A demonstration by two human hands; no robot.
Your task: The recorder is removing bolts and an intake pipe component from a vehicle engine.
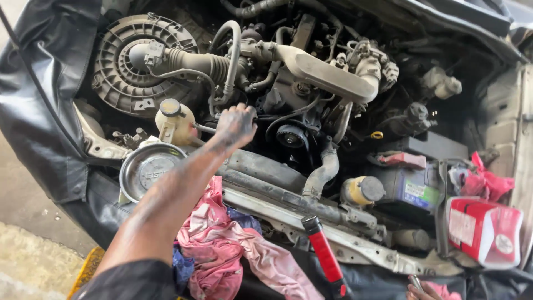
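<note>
The grease-blackened left hand [235, 125] is reaching into the grimy engine bay [311, 83], fingers curled shut; whether they are gripping anything, I cannot tell. The right hand [419, 289] is barely showing beside the red-handled black tool [326, 256], its grip hidden.

A car repair workshop, plainly. Open engine bay [311, 94] under a raised bonnet, crowded with dusty hoses, a round black air-filter housing [125, 61], a coolant pipe [322, 172] and a battery [408, 186]. Dark protective cover [44, 111] draped over the wing. Grease-stained pink rags [222, 250] heaped on the front crossmember, beside a red-handled tool [325, 255] and a round metal parts tray [147, 169]. Bare concrete floor [28, 244] alongside.
</note>
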